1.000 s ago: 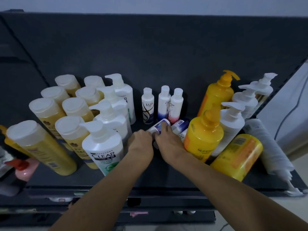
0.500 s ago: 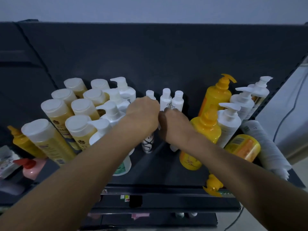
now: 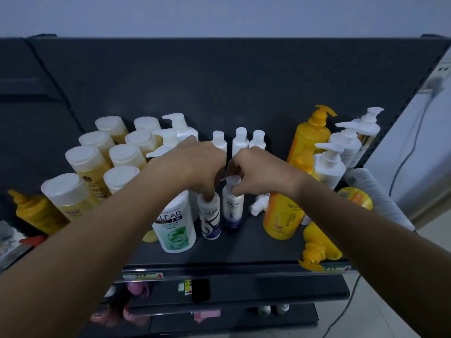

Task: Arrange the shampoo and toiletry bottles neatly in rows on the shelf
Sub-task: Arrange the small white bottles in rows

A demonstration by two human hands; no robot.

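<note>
Two small white bottles stand upright side by side near the front of the dark shelf (image 3: 244, 250). The Lux bottle (image 3: 210, 217) has a black swirl on its label; the Dove bottle (image 3: 233, 207) fades to purple at its base. The left hand (image 3: 195, 167) closes its grip over the top of the Lux bottle, fingers pressed down on the cap. The right hand (image 3: 258, 172) pinches the white cap of the Dove bottle. Just left of the left grip stands the Clear bottle (image 3: 175, 225), white with a green label. Behind both grips three more small bottles (image 3: 240, 140) stand in a row at the back. Right of the right grip a small bottle (image 3: 258, 206) lies on its side, touching a yellow pump bottle (image 3: 283, 215).

Half a second ago both hands were higher and further back, with only the Lux bottle showing below them; a second ago the small bottles lay flat under the hands.

The Lux cap is hidden under the left fingers. The Clear bottle's pump is covered by the left arm. A yellow bottle (image 3: 317, 252) lying at the shelf edge is partly behind the right forearm.
</note>
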